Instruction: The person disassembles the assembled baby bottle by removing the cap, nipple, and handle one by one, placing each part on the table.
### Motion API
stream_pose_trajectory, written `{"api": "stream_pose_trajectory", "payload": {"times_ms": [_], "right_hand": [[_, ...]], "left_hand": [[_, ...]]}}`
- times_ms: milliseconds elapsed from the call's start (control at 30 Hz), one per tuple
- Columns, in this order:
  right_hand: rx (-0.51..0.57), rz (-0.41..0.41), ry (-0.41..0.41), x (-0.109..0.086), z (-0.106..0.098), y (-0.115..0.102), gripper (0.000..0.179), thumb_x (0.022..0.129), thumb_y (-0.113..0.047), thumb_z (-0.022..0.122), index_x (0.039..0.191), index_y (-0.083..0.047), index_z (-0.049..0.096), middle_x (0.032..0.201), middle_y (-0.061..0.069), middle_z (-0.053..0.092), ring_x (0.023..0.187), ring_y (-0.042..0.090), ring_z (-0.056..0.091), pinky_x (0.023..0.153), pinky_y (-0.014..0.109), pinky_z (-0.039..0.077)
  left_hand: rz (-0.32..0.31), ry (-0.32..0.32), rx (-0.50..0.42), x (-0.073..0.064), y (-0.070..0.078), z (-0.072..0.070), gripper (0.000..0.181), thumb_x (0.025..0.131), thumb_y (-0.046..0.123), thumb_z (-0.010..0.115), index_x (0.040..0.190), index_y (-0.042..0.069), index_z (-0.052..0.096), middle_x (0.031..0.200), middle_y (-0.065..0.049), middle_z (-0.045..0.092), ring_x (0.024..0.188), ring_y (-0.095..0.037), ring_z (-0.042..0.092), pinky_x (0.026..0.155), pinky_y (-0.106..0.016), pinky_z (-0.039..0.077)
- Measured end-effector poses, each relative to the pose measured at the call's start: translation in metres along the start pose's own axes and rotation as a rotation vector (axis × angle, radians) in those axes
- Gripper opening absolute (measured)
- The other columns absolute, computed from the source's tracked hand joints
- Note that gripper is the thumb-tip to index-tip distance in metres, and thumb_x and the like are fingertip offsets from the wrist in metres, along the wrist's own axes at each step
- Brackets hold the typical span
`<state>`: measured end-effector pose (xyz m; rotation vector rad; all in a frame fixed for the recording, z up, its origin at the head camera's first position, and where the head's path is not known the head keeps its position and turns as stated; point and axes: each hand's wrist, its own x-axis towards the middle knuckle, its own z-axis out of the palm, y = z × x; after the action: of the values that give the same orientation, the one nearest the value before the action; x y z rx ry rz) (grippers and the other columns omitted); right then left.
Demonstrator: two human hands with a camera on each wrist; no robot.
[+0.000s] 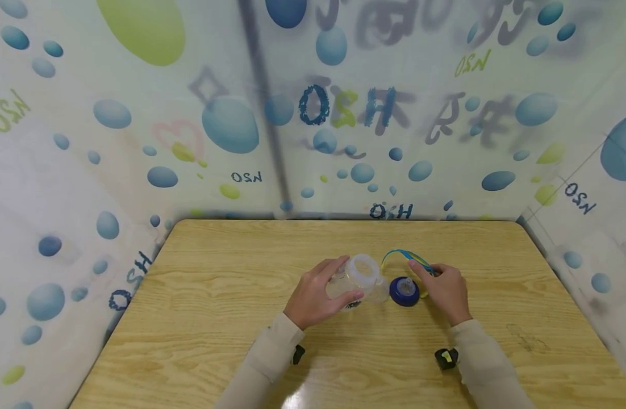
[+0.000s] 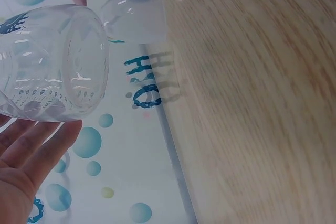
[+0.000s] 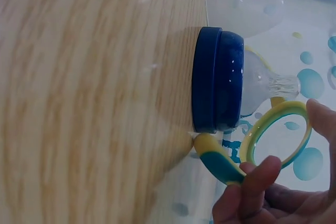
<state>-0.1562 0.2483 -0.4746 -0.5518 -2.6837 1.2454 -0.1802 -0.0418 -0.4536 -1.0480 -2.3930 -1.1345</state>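
Note:
My left hand (image 1: 313, 296) grips a clear baby bottle (image 2: 47, 66), tilted with its open mouth away from the palm and its round base showing in the left wrist view. To its right, a dark blue collar ring (image 3: 218, 80) stands on the table with a clear teat (image 3: 254, 85) pointing up. My right hand (image 1: 450, 291) pinches a yellow and teal two-loop bottle handle (image 3: 215, 163) beside the collar. Between bottle and collar a translucent dome cap (image 2: 139, 17) rests on the table, partly hidden by the bottle in the head view.
The wooden table (image 1: 241, 250) runs back to a pale wall (image 1: 313, 170) printed with blue and green drops. Side walls (image 1: 52, 272) close in at left and right. A small black device (image 1: 446, 359) sits at the right wrist, another (image 1: 298, 355) at the left.

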Motion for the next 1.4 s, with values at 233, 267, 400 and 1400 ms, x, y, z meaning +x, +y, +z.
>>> {"api": "stream_pose_trajectory", "payload": {"times_ms": [233,267,400,1400], "right_hand": [[-0.062,-0.019,0.005,0.0005,-0.0014,-0.0011,0.081,0.088,-0.067,0.061,0.115,0.009,0.068,0.095,0.022,0.07,0.08,0.03,0.063,0.066,0.038,0.048],[-0.069,-0.025,0.005,0.0004,-0.0016,-0.0011,0.081,0.088,-0.067,0.061,0.114,0.01,0.068,0.094,0.022,0.07,0.079,0.03,0.063,0.065,0.038,0.047],[-0.081,-0.029,0.001,0.0001,-0.0017,-0.0005,0.083,0.088,-0.067,0.061,0.115,0.011,0.067,0.097,0.024,0.07,0.08,0.032,0.064,0.068,0.042,0.049],[-0.096,-0.026,-0.022,0.0018,-0.0004,0.0062,0.082,0.093,-0.064,0.056,0.117,0.014,0.065,0.107,0.031,0.068,0.093,0.041,0.065,0.079,0.053,0.051]], "left_hand": [[-0.002,-0.002,-0.002,-0.001,-0.0001,-0.0009,0.067,0.084,0.041,0.08,0.138,0.007,0.057,0.12,-0.009,0.067,0.095,-0.017,0.068,0.072,-0.033,0.058],[-0.002,0.0,-0.001,-0.0012,0.0,-0.0009,0.067,0.085,0.041,0.08,0.138,0.007,0.057,0.12,-0.009,0.067,0.095,-0.017,0.068,0.071,-0.033,0.058],[0.003,0.004,0.001,-0.0014,-0.0001,-0.001,0.067,0.085,0.039,0.08,0.138,0.006,0.057,0.119,-0.01,0.068,0.094,-0.018,0.069,0.071,-0.033,0.058],[-0.011,0.003,0.001,-0.0015,0.0006,-0.0033,0.067,0.083,0.039,0.081,0.137,0.008,0.058,0.12,-0.01,0.067,0.094,-0.017,0.068,0.072,-0.031,0.058]]}}
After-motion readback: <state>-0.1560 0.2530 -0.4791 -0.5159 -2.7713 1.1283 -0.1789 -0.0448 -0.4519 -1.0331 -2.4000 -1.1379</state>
